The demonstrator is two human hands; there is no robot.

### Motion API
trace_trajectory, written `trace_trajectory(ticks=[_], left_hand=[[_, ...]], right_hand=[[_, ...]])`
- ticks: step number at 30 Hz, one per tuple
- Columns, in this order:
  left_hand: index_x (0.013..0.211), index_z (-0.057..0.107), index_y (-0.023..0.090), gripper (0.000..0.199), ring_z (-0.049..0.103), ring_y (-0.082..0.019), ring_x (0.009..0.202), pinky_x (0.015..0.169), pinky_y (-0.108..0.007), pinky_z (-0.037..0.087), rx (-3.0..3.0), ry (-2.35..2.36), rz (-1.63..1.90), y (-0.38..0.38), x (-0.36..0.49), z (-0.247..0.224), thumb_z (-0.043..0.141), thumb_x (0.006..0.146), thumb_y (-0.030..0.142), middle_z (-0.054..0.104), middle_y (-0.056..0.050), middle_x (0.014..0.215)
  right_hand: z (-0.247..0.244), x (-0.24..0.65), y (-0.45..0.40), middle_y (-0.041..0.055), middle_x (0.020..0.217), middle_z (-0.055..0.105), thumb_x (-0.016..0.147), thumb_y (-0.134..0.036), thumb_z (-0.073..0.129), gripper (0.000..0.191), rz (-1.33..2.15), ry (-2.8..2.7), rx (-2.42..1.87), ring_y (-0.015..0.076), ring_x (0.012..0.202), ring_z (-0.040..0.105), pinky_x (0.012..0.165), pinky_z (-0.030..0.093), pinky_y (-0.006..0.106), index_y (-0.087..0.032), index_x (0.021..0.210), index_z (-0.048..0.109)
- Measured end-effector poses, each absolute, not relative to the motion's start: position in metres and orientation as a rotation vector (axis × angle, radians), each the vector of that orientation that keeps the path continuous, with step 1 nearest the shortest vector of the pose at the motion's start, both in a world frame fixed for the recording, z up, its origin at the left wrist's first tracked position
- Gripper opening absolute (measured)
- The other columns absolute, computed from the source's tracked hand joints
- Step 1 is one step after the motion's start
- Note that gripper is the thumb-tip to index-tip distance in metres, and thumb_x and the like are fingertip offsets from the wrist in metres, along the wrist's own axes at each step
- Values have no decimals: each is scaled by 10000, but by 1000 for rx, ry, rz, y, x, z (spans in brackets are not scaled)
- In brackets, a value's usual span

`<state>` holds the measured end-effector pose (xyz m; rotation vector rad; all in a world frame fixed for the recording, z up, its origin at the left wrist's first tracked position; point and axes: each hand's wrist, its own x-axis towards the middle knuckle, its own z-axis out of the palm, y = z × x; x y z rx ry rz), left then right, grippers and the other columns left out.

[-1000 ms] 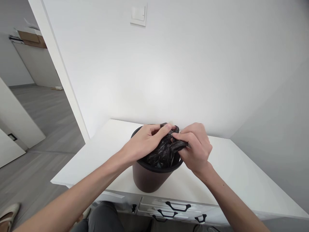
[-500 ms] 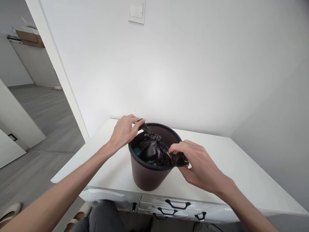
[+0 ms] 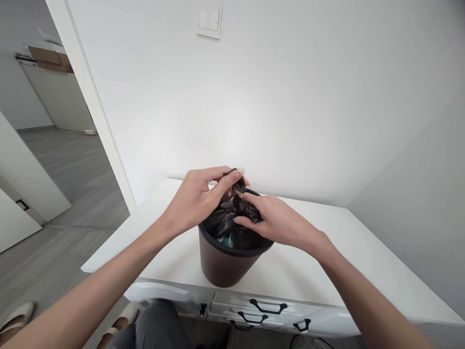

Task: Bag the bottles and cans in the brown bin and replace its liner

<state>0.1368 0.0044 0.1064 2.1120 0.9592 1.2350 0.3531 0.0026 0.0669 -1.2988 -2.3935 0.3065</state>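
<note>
A dark brown bin [image 3: 227, 264] with a black rim stands on a white cabinet. Inside it sits a black plastic bag [image 3: 232, 230], gathered at its neck, with something greenish showing through the film. My left hand [image 3: 203, 196] pinches one end of the bag between thumb and fingers above the rim. Close beside it, my right hand [image 3: 274, 218] is closed around the bag's other end, its fingertips near the gathered neck. The fingers of both hands partly hide the neck.
The white cabinet top [image 3: 327, 247] meets the wall behind, with black-handled drawers [image 3: 269, 307] below its front edge. A light switch [image 3: 209, 22] is on the wall. At the left, a doorway shows grey floor and a cardboard box [image 3: 51, 58].
Both hands have come together over the bin: the left moved right, the right moved left and slightly up. The two bag ends, stretched apart before, now meet above the neck.
</note>
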Motion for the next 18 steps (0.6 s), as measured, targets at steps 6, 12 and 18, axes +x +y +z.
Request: trace_trajectory(ticks=[6, 12, 18], left_hand=[[1311, 723, 252, 458, 694, -216, 1109, 1010, -353, 534, 2031, 1027, 1414, 7, 108, 83, 494, 1068, 567, 766, -73, 1259], [1217, 706, 211, 608, 692, -274, 1121, 975, -423, 548, 1605, 1485, 1450, 20, 50, 6, 454, 1007, 723, 751, -119, 1258], [1139, 685, 236, 577, 676, -319, 1192, 901, -426, 551, 1726, 1602, 1195, -10, 48, -31, 453, 973, 738, 729, -109, 1303]], right_hand=[[82, 333, 18, 0, 804, 702, 919, -220, 579, 93, 498, -2294, -1237, 174, 704, 597, 649, 392, 278, -218, 869, 657], [70, 346, 30, -56, 684, 555, 875, -344, 633, 153, 609, -1925, -1341, 140, 633, 471, 588, 342, 270, -236, 779, 583], [55, 341, 54, -12, 784, 645, 881, -320, 658, 137, 956, -1582, -1294, 147, 739, 589, 672, 505, 263, -214, 810, 608]])
